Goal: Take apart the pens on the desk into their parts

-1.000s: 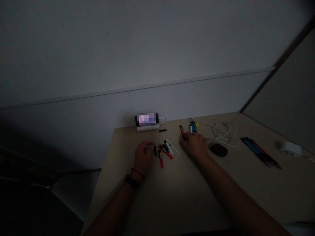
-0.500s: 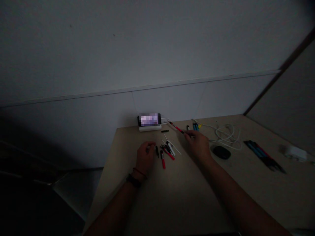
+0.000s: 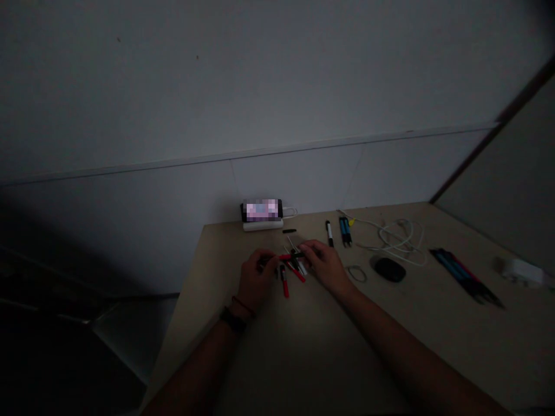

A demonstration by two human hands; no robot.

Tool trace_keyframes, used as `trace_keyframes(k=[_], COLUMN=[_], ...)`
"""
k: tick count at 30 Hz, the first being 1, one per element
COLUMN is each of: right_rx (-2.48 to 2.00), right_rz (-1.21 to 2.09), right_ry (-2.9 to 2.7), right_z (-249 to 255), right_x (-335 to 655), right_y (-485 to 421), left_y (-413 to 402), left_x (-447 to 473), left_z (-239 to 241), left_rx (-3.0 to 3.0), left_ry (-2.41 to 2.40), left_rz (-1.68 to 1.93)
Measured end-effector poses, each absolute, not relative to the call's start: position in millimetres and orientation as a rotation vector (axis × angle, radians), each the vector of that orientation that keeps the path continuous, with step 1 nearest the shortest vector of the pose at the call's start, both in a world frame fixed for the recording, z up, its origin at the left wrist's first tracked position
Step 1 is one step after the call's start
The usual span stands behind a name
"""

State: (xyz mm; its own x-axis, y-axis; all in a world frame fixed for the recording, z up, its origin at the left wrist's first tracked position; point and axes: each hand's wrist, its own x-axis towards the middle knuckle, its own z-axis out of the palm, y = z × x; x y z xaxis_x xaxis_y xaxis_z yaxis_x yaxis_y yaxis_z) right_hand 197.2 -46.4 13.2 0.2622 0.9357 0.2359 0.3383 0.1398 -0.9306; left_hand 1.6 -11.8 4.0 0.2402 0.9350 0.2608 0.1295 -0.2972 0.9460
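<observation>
A red and black pen (image 3: 285, 257) lies level between my two hands, over a small pile of pen parts. My left hand (image 3: 258, 274) is closed on its red end. The fingers of my right hand (image 3: 323, 263) pinch its black end. On the desk below are a red pen piece with a dark tip (image 3: 284, 282), another red piece (image 3: 297, 274), and white and dark pieces partly covered by my hands and the pen. A short black piece (image 3: 289, 231) lies behind the pile.
A phone (image 3: 261, 211) with a lit screen leans on a white block (image 3: 263, 225) by the wall. To the right are a white and black pen (image 3: 329, 233), blue and black pens (image 3: 346, 231), a mouse (image 3: 390, 269), a coiled white cable (image 3: 403, 240), more pens (image 3: 463, 274) and a white adapter (image 3: 522, 271).
My right hand has moved left and toward me with the red and black pen, turning it level. My left hand has closed on the pen's other end.
</observation>
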Motion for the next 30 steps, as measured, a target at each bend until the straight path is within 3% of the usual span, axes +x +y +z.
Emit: trace_keyframes(k=[12,30], right_rx=[-1.23,-1.331], right_rz=[1.024,0.9], right_ry=[-1.002,-1.142], right_z=[0,6], right_x=[192,191], right_y=[-43,-47], left_y=[-14,-15], left_x=[2,2], left_z=[3,6], left_rx=[1.692,1.826], left_ry=[1.003,1.041], left_rz=[1.126,1.137])
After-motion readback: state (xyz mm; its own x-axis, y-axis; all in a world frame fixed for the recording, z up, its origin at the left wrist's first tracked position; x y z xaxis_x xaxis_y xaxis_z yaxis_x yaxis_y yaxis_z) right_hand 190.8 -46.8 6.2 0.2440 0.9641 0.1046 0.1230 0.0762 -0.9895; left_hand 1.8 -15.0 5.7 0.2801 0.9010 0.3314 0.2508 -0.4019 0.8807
